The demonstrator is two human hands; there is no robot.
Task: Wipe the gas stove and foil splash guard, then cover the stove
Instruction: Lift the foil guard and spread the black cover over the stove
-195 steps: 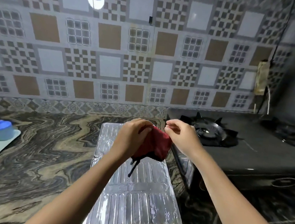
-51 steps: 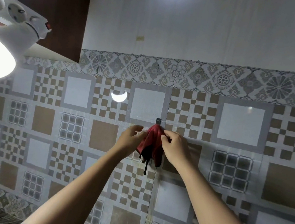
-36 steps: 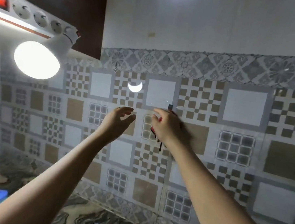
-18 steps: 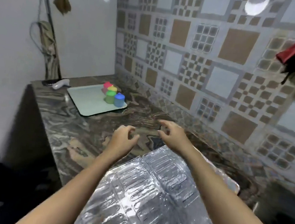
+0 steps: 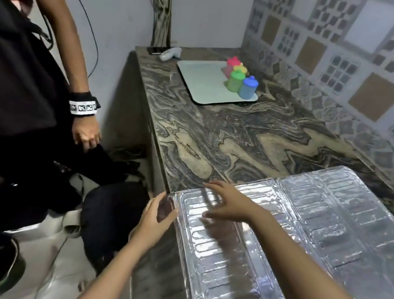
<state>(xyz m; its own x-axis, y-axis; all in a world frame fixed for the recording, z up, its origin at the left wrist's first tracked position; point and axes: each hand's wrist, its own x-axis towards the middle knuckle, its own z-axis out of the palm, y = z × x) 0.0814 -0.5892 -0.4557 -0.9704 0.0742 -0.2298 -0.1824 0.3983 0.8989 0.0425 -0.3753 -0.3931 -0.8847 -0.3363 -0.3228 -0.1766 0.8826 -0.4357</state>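
Where red cloth was, both hands [image 5: 227, 203] empty and spread at foil splash guard [image 5: 304, 240]

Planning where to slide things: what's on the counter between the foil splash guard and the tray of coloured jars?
Nothing: the head view shows only bare marbled countertop between the foil splash guard and the tray.

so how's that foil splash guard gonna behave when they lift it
Probably light and floppy: the foil splash guard is thin embossed sheet with fold creases, so it may bend there. It likely dents easily. The left hand is at its corner, the right hand above.
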